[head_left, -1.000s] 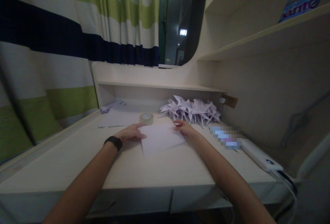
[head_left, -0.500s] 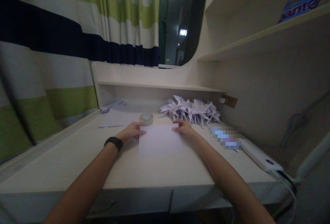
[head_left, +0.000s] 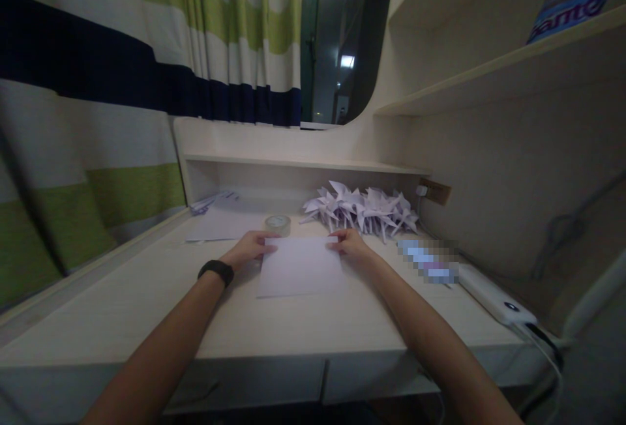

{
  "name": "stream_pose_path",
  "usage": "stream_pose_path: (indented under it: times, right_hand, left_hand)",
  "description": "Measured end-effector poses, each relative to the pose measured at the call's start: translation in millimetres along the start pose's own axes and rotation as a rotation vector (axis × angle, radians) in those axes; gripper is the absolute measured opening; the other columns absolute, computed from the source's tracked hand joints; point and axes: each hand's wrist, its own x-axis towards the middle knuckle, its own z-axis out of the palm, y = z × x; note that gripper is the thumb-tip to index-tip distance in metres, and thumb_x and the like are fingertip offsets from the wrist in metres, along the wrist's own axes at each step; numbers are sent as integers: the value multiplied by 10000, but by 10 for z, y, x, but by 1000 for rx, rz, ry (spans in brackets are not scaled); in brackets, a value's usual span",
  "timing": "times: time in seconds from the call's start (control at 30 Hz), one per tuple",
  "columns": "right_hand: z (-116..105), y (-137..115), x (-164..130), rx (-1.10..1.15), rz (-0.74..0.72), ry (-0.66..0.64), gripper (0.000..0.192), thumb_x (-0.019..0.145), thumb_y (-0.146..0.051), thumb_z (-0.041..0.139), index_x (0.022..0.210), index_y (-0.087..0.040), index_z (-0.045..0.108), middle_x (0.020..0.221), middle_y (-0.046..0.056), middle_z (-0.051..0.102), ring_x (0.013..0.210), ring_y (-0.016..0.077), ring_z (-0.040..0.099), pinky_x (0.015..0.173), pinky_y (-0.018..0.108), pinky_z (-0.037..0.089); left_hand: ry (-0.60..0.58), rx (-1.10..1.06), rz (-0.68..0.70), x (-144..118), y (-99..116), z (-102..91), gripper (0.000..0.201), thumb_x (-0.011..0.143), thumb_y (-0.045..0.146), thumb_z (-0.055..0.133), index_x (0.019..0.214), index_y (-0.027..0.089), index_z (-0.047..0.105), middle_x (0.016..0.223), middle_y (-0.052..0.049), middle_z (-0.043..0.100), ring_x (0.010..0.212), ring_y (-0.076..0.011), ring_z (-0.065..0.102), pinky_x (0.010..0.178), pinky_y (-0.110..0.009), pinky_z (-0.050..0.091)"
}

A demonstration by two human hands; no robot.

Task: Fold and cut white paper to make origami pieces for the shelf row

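A white sheet of paper [head_left: 299, 267] lies flat on the pale wooden bench [head_left: 122, 307], squared up in front of the person and roughly midway across the surface. Its far edge is pinned at both corners. The left hand [head_left: 250, 249] rests at the far-left corner with the fingers curled down onto the paper, pressing rather than wrapping around it; a dark wristband [head_left: 216, 271] sits on that forearm. The right hand [head_left: 349, 245] does the same at the far-right corner, fingertips bent onto the sheet's edge (whether a thumb is tucked under the paper cannot be told in this dim light).

Just beyond the left hand, almost touching the sheet's far edge, stands a roll of clear tape [head_left: 278, 223]. Behind the right hand, against the back of the bench, lies a heap of folded white paper shapes [head_left: 362, 208] with pointed wings. Further left, loose sheets [head_left: 220, 224] lie flat under the low shelf [head_left: 303, 163]. To the right of the sheet, well apart from it, a white power bank [head_left: 493, 298] lies along the bench edge with a cable running off it, and a wall socket [head_left: 434, 190] sits above the heap. A striped curtain [head_left: 98, 118] hangs along the left side.
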Motion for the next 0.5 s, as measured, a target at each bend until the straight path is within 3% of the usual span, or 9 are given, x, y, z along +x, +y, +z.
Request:
stream_pose_path:
  times: [0.3,0.5]
  right_hand:
    - [-18,61,27,-28,-36,-21,271,575,-266,795,801,-128,739,561,11,650,431,97,522,404,192,357]
    - [14,59,17,-2,-99,-19,328,550,-317,801,802,-112,755,671,51,698,534,118,565,513,227,406]
  left_hand:
    - [34,33,7,6,-32,-3,469,661,257,742,1096,100,670,723,-64,698,556,-160,573,502,-256,388]
    - [20,136,0,27,-48,-5,476,686,266,683,1119,72,667,758,-74,708,585,-162,578,515,-252,389]
